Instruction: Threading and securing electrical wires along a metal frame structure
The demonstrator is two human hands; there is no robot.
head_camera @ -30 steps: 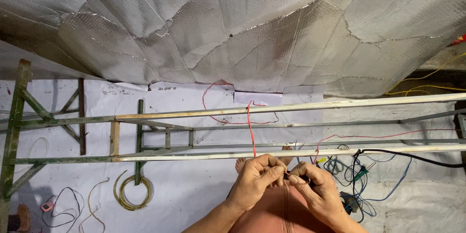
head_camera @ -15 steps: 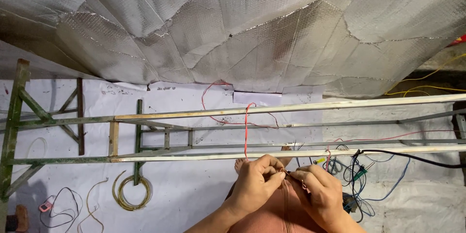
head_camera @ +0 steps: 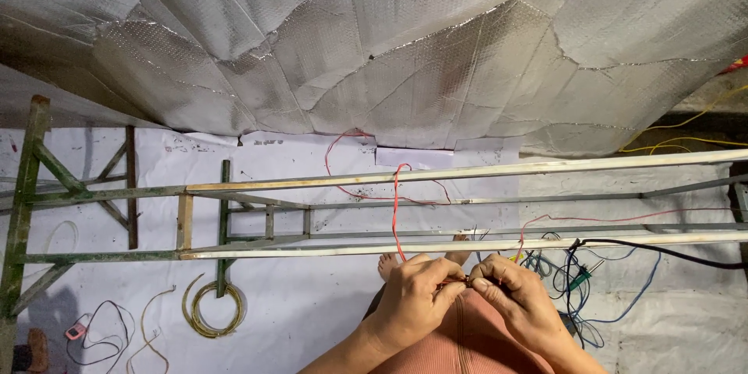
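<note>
Nearest the camera, above the knee in salmon-coloured ribbed cloth (head_camera: 460, 343), the left hand (head_camera: 411, 304) and the right hand (head_camera: 520, 305) meet fingertip to fingertip, both closed in a pinch on the low end of a thin red insulated wire (head_camera: 395, 210). The held end sits between the two thumbs, at about 3 o'clock from the left hand and 9 o'clock from the right, equally close to both. From that pinch the wire's long axis runs toward 11 o'clock, rising nearly straight past the near pale metal rail (head_camera: 467, 248) of a long welded frame, then over the far rail (head_camera: 467, 175), where it loops. At 3 o'clock of the right hand lies a tangle of blue, green and black cables (head_camera: 573, 280); at 9 o'clock of the left hand, a coil of yellowish wire (head_camera: 212, 308) on white sheeting (head_camera: 312, 304). Farthest off hangs crinkled silver foil insulation (head_camera: 405, 47).
</note>
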